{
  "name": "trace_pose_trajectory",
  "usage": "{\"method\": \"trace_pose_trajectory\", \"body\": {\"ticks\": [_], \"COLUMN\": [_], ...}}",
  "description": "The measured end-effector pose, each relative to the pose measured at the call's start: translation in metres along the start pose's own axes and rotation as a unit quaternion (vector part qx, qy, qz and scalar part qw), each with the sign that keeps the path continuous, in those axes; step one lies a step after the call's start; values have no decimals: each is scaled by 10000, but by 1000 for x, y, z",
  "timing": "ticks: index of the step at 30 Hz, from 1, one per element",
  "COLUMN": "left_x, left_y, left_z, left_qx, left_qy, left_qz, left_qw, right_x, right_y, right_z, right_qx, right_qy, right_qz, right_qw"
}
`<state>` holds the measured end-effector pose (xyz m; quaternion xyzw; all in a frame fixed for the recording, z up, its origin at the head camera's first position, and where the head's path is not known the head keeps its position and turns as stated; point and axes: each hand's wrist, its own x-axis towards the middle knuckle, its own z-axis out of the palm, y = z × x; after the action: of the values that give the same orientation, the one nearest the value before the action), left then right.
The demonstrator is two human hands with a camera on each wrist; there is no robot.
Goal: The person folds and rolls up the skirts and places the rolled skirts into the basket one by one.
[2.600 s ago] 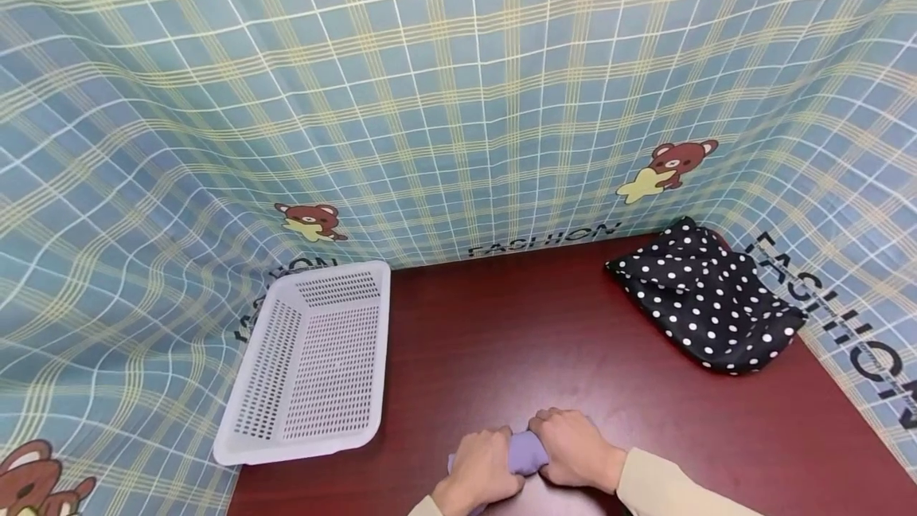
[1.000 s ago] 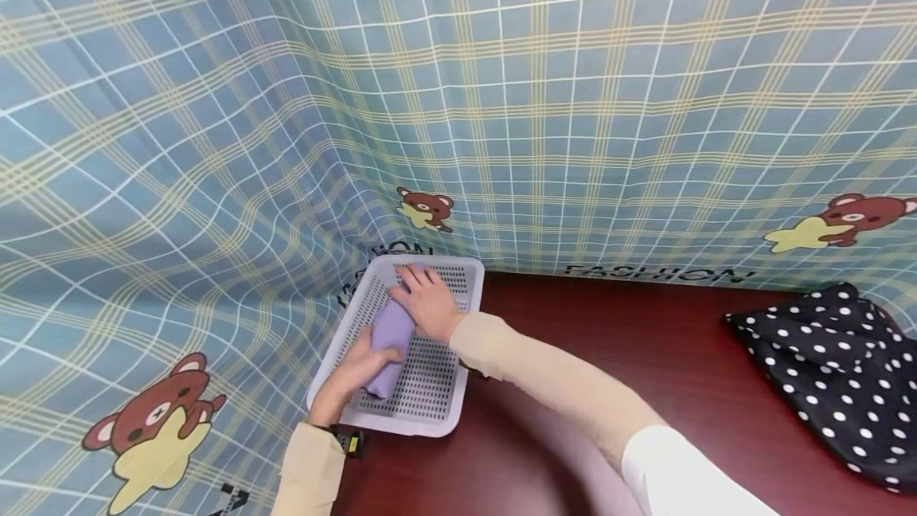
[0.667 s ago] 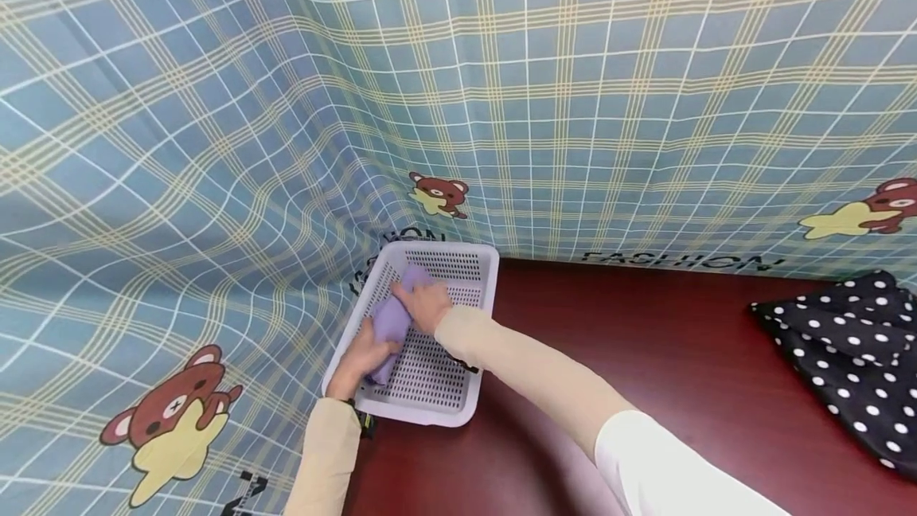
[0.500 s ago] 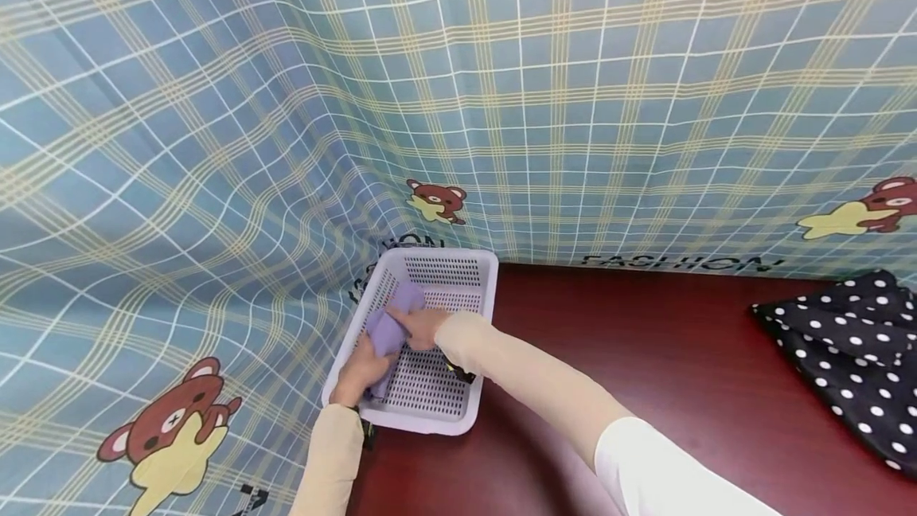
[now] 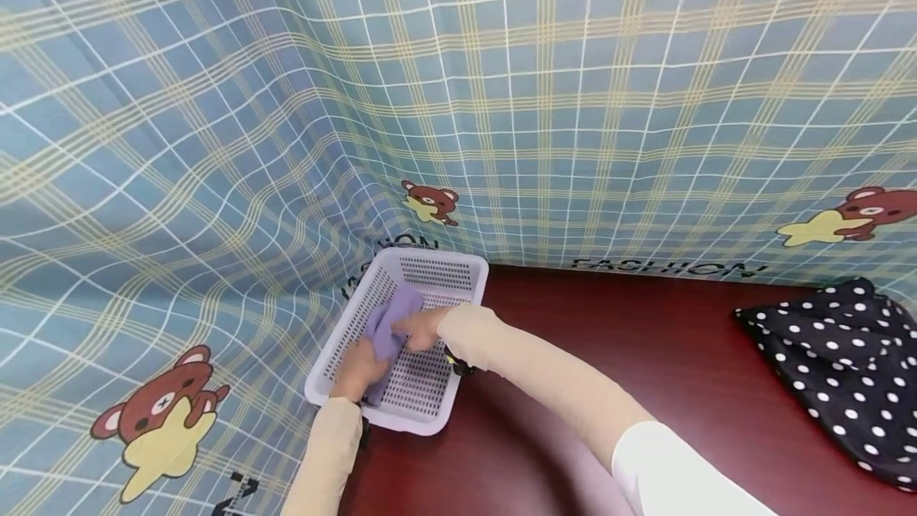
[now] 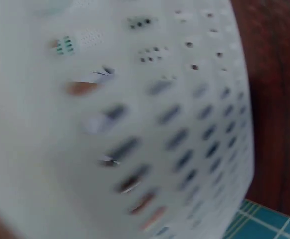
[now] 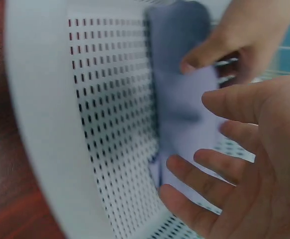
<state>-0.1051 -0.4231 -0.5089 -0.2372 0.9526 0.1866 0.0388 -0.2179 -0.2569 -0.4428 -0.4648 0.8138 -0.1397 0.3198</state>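
Purple cloth (image 5: 407, 302) lies along left side of white basket (image 5: 423, 424), below and left of head-frame centre. Left hand (image 5: 357, 371) lies over its lower part, thumb on top; cannot tell whether other fingers grip. Right hand (image 5: 423, 329) released, fingers parted, contact unclear. Judged: light, limp, unbreakable, little slip; folds likely to loosen. Best hold: both ends, upper and lower, palms supporting roll.

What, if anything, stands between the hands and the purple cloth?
Nothing visible. The purple cloth lies inside the open-topped white basket; the left hand holds it, and the right hand is at its edge with nothing between, though contact there is unclear.
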Motion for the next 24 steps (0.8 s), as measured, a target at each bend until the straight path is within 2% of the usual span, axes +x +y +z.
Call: {"method": "trace_pose_trajectory", "body": {"ticks": [3,7,10,12,14,18,21,24], "left_x": [-1,-7,-10,-9,-7,-5,-7,-10], "left_y": [2,2,4,8,14,26,33,40], "left_z": [-6,-13,-10,-5,3,12,13,11], "left_qx": [325,622,826,847,811,821,853,747], "left_qy": [-110,-131,-144,-205,-285,-433,-519,-558], "left_qz": [-164,-320,-326,-197,-52,-5,-141,-75], "left_qw": [9993,9975,9959,9960,9963,9957,9949,9956], "right_x": [4,-7,-29,-48,-70,-110,-135,-159], "right_y": [8,25,50,73,98,139,160,179], "right_z": [-10,-23,-26,-24,-23,-13,-3,8], "right_qx": [-310,-143,35,103,217,296,236,175], "right_qy": [280,1224,2001,2522,2839,3083,3112,3144], "right_qz": [-700,-1143,-1134,-1015,-839,-764,-704,-486], "right_qw": [9967,9858,9732,9623,9549,9478,9474,9479]}}
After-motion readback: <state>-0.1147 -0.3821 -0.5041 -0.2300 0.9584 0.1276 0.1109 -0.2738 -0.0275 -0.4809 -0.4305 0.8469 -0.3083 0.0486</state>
